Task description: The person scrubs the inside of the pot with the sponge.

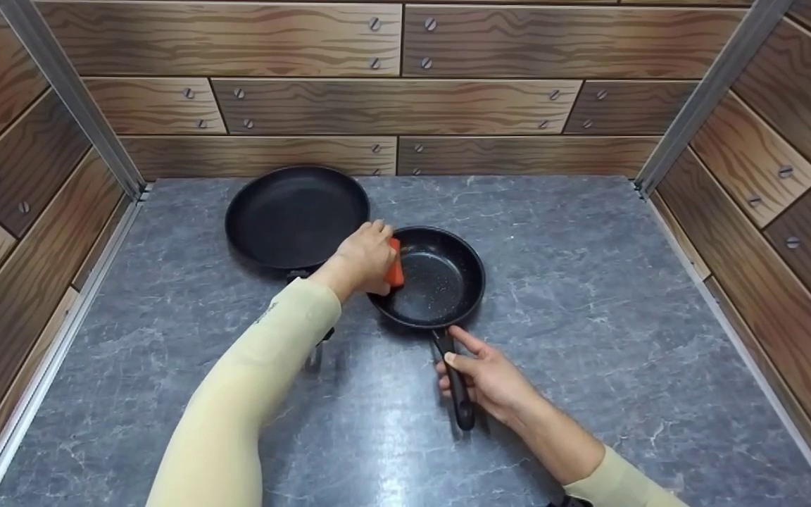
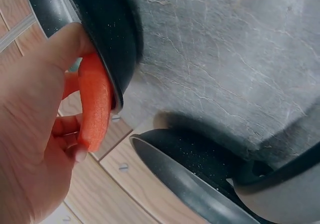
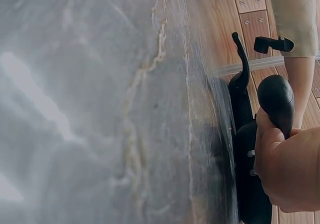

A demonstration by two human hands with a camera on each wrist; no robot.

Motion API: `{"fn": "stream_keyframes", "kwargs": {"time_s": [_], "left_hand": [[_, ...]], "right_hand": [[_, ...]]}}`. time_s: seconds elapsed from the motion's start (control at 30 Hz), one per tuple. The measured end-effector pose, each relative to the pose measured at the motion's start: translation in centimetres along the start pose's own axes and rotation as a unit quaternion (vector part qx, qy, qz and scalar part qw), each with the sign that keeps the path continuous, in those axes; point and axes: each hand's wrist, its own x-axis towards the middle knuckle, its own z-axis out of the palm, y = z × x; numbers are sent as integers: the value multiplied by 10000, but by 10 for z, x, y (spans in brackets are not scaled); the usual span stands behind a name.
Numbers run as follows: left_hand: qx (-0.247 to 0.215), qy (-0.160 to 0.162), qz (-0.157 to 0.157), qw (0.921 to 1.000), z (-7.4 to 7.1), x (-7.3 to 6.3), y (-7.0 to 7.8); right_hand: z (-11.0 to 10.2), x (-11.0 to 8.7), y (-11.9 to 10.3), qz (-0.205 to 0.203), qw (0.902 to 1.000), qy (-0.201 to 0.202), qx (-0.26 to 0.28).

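In the head view a small black frying pan point(image 1: 434, 282) with a speckled inside stands at the middle of the table. My left hand point(image 1: 365, 257) pinches an orange-red sponge point(image 1: 396, 264) against the pan's left inner wall. The left wrist view has the sponge point(image 2: 95, 102) between thumb and fingers, pressed to the small pan's rim point(image 2: 112, 49). My right hand point(image 1: 493, 380) holds the pan's black handle point(image 1: 458, 394), the index finger stretched toward the pan. In the right wrist view the handle's end point(image 3: 276, 99) sticks out of the right hand point(image 3: 290, 169).
A larger, shallow black pan point(image 1: 298, 215) stands at the back left, close beside the small one; its handle is mostly hidden under my left forearm point(image 1: 236, 394). The grey marbled table point(image 1: 588, 282) is bounded by wood-patterned walls point(image 1: 398, 105) at the back and both sides.
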Motion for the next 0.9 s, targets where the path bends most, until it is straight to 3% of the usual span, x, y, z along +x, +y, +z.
{"fn": "stream_keyframes", "kwargs": {"time_s": [0.63,0.9], "left_hand": [[-569,-6,262,9980,5,-10,-4],[-794,228,428,9957,9,-17,-1]], "right_hand": [[0,-1,-2,-23,10000,-27,38],[0,-1,-1,-12,10000,19,59]]}}
